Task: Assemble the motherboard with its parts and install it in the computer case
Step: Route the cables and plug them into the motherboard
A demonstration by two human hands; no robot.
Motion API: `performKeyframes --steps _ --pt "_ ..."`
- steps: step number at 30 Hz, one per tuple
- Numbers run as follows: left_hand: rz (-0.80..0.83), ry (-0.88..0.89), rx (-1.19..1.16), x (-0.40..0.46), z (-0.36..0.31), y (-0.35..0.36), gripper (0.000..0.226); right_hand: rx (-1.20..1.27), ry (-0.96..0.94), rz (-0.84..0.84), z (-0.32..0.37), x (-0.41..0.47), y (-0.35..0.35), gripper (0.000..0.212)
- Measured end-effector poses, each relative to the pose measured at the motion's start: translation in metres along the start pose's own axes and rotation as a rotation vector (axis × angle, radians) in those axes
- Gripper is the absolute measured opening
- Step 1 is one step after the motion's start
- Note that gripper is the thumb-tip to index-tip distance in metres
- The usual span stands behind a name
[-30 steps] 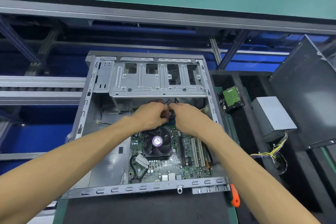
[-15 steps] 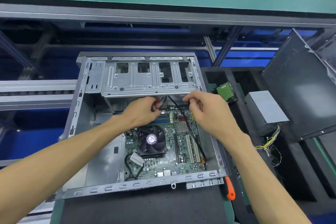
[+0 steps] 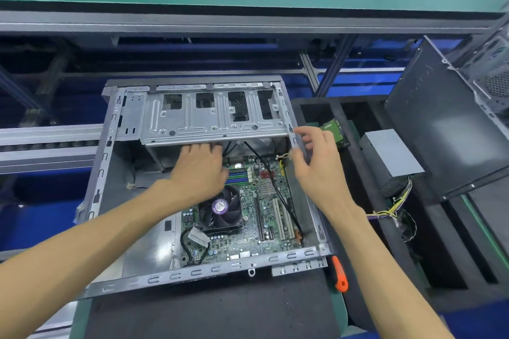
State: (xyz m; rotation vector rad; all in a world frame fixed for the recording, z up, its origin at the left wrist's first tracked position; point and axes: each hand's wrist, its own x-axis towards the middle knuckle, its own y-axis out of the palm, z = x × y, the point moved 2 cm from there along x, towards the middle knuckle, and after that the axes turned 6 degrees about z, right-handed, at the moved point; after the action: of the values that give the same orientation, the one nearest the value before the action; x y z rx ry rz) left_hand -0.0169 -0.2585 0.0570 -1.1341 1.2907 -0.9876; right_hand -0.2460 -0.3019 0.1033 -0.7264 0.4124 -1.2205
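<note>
The open grey computer case (image 3: 203, 272) lies flat on a black mat. The green motherboard (image 3: 261, 201) sits inside it, carrying a black CPU fan (image 3: 220, 209) and blue and green memory slots (image 3: 238, 175). My left hand (image 3: 198, 170) reaches over the board's upper left, and its straight fingers point under the silver drive cage (image 3: 214, 118). My right hand (image 3: 314, 157) hovers at the case's right wall with loosely curled fingers and holds nothing. A thin black cable (image 3: 275, 187) runs down the board between my hands.
A black foam tray on the right holds a green-topped hard drive (image 3: 334, 132) and a grey power supply (image 3: 391, 154) with yellow wires. A dark side panel (image 3: 446, 124) leans behind them. An orange-handled screwdriver (image 3: 340, 275) lies by the case's near right corner.
My hands were together above the fan and have moved apart. The right hand went out to the case's right wall and the left hand's fingers straightened toward the drive cage.
</note>
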Motion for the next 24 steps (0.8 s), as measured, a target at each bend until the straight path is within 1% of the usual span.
performKeyframes --steps 1,2,3,5,7,8,9,11,14,15,18,22,24 --pt "-0.027 0.048 -0.099 -0.003 -0.01 -0.002 0.042 0.032 0.021 0.005 -0.002 -0.001 0.002 0.034" --pt "-0.027 0.076 -0.258 -0.004 -0.021 -0.003 0.041 0.053 0.036 0.006 -0.003 -0.002 0.004 0.034" --pt "0.016 0.072 -0.402 -0.003 -0.033 -0.005 0.038 0.063 0.042 0.003 -0.003 -0.003 0.005 0.034" --pt "0.215 -0.025 -0.696 0.007 -0.055 -0.001 0.031 0.068 0.045 -0.003 -0.003 -0.003 0.006 0.034" --pt "0.451 -0.185 -1.139 0.014 -0.075 0.005 0.027 0.08 0.049 -0.008 -0.003 -0.002 0.005 0.033" --pt "0.515 -0.248 -1.332 0.016 -0.082 0.006 0.026 0.085 0.053 -0.01 -0.003 -0.002 0.005 0.033" --pt "0.532 -0.28 -1.464 0.019 -0.087 0.006 0.021 0.088 0.056 -0.011 -0.003 -0.002 0.005 0.033" --pt "0.467 -0.278 -1.603 0.024 -0.09 0.004 0.006 0.091 0.057 -0.013 -0.004 -0.003 0.005 0.033" --pt "0.337 -0.324 -1.76 0.026 -0.093 -0.003 0.01 0.094 0.052 -0.037 -0.006 -0.002 0.007 0.034" --pt "0.311 -0.346 -1.792 0.025 -0.095 -0.004 0.012 0.093 0.05 -0.046 -0.006 -0.001 0.008 0.034" --pt "0.248 -0.385 -1.833 0.021 -0.103 -0.002 0.026 0.096 0.042 -0.049 -0.009 -0.002 0.009 0.033" --pt "0.133 -0.478 -1.921 0.02 -0.104 0.001 0.016 0.105 0.032 -0.047 -0.01 -0.001 0.01 0.033" --pt "0.09 -0.488 -1.925 0.022 -0.104 0.002 0.016 0.112 0.031 -0.047 -0.009 -0.001 0.011 0.033"
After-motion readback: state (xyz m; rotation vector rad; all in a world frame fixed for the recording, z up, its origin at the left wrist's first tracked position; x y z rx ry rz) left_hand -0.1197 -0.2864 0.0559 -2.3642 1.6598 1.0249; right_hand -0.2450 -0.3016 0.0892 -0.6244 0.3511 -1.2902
